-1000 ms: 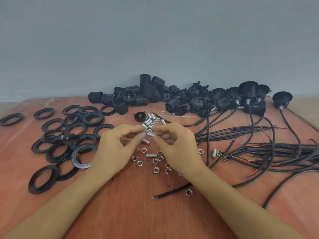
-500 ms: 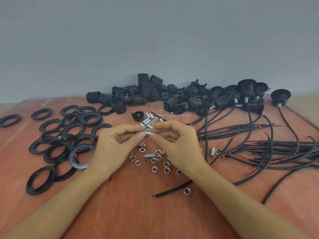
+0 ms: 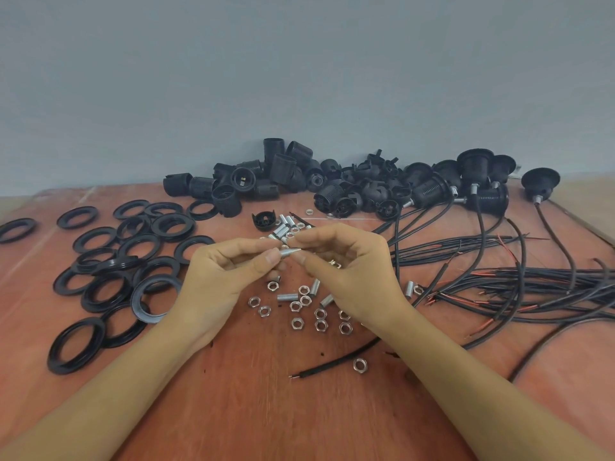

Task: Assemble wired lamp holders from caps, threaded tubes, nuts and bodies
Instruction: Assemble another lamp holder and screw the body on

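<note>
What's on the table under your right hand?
Small silver hex nuts and short threaded metal tubes lie scattered on the reddish wooden table beneath the right hand. The palm and wrist cover part of the scatter, so its full extent is hidden.

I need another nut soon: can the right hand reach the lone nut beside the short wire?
Probably yes: the nut lies uncovered near the right hand, though that hand pinches the threaded tube.

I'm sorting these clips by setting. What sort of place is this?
Probably a small assembly workbench in a workshop: a wooden table against a plain wall, with heaped black lamp holder bodies, loose nuts and bundled cut wires.
</note>
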